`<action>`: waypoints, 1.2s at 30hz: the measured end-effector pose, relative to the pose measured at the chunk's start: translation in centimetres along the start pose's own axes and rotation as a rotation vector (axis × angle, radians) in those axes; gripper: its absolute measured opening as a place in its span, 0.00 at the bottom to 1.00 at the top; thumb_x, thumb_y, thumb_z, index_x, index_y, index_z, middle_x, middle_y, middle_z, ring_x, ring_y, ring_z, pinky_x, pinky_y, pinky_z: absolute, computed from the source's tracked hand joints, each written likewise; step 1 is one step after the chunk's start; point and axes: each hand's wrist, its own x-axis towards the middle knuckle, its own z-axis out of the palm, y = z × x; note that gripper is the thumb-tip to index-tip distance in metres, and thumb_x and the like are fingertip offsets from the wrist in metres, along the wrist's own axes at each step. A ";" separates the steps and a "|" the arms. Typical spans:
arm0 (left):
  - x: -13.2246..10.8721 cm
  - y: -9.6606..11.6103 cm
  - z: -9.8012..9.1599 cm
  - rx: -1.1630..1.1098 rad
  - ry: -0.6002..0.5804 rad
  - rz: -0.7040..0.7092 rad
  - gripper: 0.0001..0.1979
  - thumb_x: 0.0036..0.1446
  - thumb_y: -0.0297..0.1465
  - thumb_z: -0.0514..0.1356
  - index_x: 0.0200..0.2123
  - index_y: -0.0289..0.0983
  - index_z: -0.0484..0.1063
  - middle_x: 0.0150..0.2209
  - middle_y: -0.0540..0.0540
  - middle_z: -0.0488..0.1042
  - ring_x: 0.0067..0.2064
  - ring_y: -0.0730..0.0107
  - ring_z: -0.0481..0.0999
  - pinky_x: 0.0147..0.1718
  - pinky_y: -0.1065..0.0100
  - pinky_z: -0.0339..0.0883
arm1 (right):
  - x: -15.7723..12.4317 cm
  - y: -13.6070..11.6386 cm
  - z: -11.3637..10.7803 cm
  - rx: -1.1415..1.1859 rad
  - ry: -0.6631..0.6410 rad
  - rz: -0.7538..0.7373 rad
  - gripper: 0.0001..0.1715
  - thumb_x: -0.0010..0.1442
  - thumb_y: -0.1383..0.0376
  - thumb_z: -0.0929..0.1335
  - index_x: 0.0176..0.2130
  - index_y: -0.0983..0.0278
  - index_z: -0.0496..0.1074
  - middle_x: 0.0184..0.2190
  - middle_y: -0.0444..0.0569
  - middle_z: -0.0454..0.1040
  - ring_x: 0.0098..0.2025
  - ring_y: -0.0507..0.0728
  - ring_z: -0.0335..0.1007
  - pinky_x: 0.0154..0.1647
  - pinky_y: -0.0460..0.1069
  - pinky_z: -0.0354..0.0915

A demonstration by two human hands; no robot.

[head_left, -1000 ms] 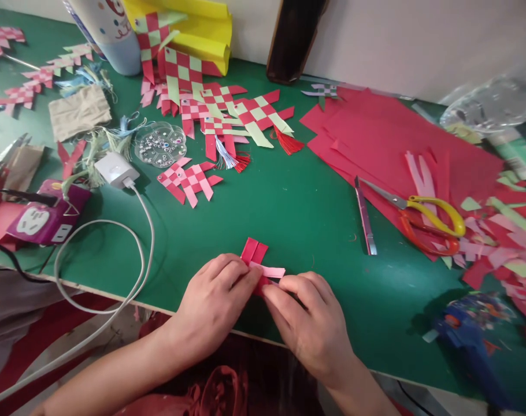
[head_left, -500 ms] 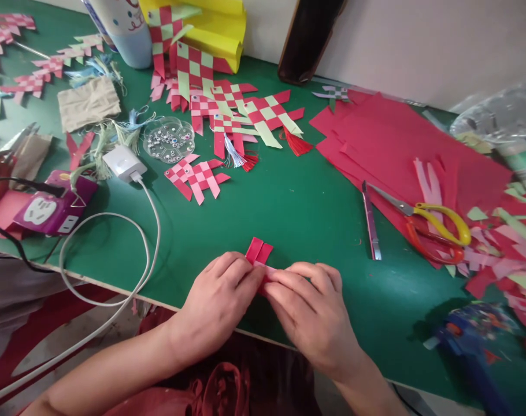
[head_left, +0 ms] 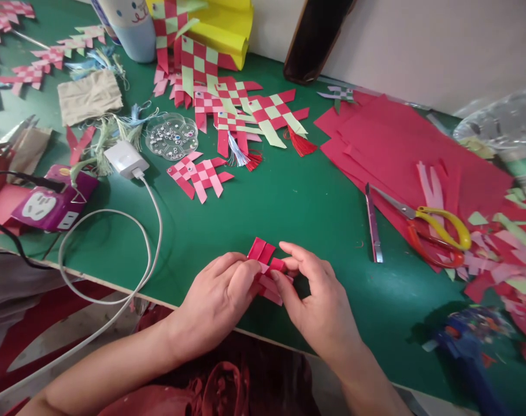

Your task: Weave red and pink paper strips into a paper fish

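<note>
Near the front edge of the green table, red and pink paper strips (head_left: 262,249) are folded across one another. My left hand (head_left: 226,289) is closed on their left side, its fingers pinching the strips and covering part of them. At the right side my right hand (head_left: 317,294) pinches a short red strip end between thumb and fingers, with the index finger raised. Pink strip ends show below, between the two hands. Several finished woven paper fish (head_left: 206,175) in red, pink and pale green lie beyond my hands.
Red paper sheets (head_left: 384,138) lie at right, with scissors (head_left: 440,222) and a craft knife (head_left: 373,225) on or beside them. Paper scraps (head_left: 506,254) and a blue glue gun (head_left: 466,341) are further right. A white cable (head_left: 159,231), charger (head_left: 125,159) and purple power strip (head_left: 55,196) sit left.
My right hand has opened out slightly and shifted its grip to a red strip end. More of the folded strips shows now between my hands. The view has shifted a little.
</note>
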 end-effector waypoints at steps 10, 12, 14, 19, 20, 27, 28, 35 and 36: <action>0.0 0.0 0.0 -0.010 0.032 0.000 0.06 0.64 0.24 0.57 0.44 0.33 0.65 0.37 0.44 0.76 0.41 0.62 0.75 0.40 0.61 0.75 | 0.3 0.1 0.9 -0.181 0.005 -0.038 0.20 0.66 0.65 0.64 0.57 0.65 0.64 0.38 0.51 0.78 0.36 0.58 0.73 0.40 0.54 0.63; 0.1 0.0 0.1 -0.009 0.034 0.001 0.05 0.64 0.24 0.57 0.43 0.33 0.66 0.36 0.44 0.76 0.40 0.63 0.75 0.39 0.62 0.75 | 0.3 0.2 1.1 -0.176 0.003 -0.044 0.20 0.67 0.65 0.64 0.57 0.65 0.64 0.38 0.51 0.78 0.36 0.58 0.73 0.40 0.54 0.63; 0.1 -0.1 0.1 -0.005 0.028 0.014 0.03 0.64 0.25 0.57 0.41 0.33 0.66 0.35 0.44 0.76 0.40 0.63 0.75 0.40 0.62 0.74 | 0.2 0.3 1.2 -0.152 0.010 -0.052 0.20 0.67 0.64 0.64 0.57 0.66 0.64 0.38 0.51 0.78 0.36 0.57 0.73 0.40 0.54 0.64; -0.3 -0.5 0.2 0.062 -0.061 0.106 0.05 0.66 0.26 0.55 0.44 0.33 0.68 0.40 0.45 0.76 0.45 0.63 0.74 0.47 0.60 0.73 | 0.3 0.7 1.2 -0.130 0.034 -0.049 0.20 0.67 0.63 0.65 0.57 0.65 0.64 0.37 0.50 0.77 0.37 0.57 0.74 0.40 0.54 0.66; -0.5 -0.6 0.3 0.074 -0.080 0.117 0.07 0.67 0.26 0.55 0.46 0.33 0.69 0.41 0.45 0.76 0.46 0.63 0.74 0.48 0.60 0.72 | 0.4 0.8 1.2 -0.131 0.036 -0.045 0.20 0.67 0.63 0.65 0.57 0.65 0.64 0.37 0.50 0.77 0.37 0.57 0.74 0.39 0.54 0.66; -0.3 -0.6 0.0 0.056 -0.059 0.124 0.06 0.66 0.30 0.57 0.43 0.33 0.71 0.41 0.46 0.76 0.45 0.64 0.73 0.49 0.60 0.72 | 0.4 1.9 0.1 -0.041 0.085 -0.005 0.18 0.67 0.67 0.64 0.56 0.64 0.66 0.45 0.54 0.74 0.42 0.57 0.73 0.41 0.53 0.70; -0.2 -0.6 -0.2 0.044 -0.065 0.127 0.07 0.66 0.31 0.57 0.43 0.33 0.71 0.41 0.46 0.76 0.45 0.63 0.73 0.49 0.60 0.71 | 0.2 1.9 -0.2 -0.037 0.092 -0.015 0.16 0.67 0.67 0.65 0.54 0.64 0.67 0.45 0.54 0.74 0.43 0.57 0.73 0.42 0.53 0.70; -0.3 -1.1 -0.9 -0.005 -0.111 0.158 0.06 0.66 0.27 0.56 0.44 0.34 0.70 0.43 0.46 0.76 0.48 0.64 0.71 0.52 0.62 0.69 | -2.1 0.9 -1.2 -0.069 -0.009 -0.193 0.08 0.62 0.65 0.71 0.43 0.61 0.72 0.40 0.49 0.76 0.44 0.59 0.67 0.47 0.56 0.65; -0.3 -1.1 -0.8 0.000 -0.105 0.157 0.05 0.66 0.28 0.56 0.43 0.34 0.70 0.42 0.46 0.76 0.48 0.64 0.72 0.52 0.61 0.69 | -2.3 0.8 -1.0 -0.083 -0.017 -0.179 0.07 0.62 0.65 0.70 0.43 0.61 0.73 0.40 0.49 0.76 0.44 0.59 0.67 0.46 0.57 0.64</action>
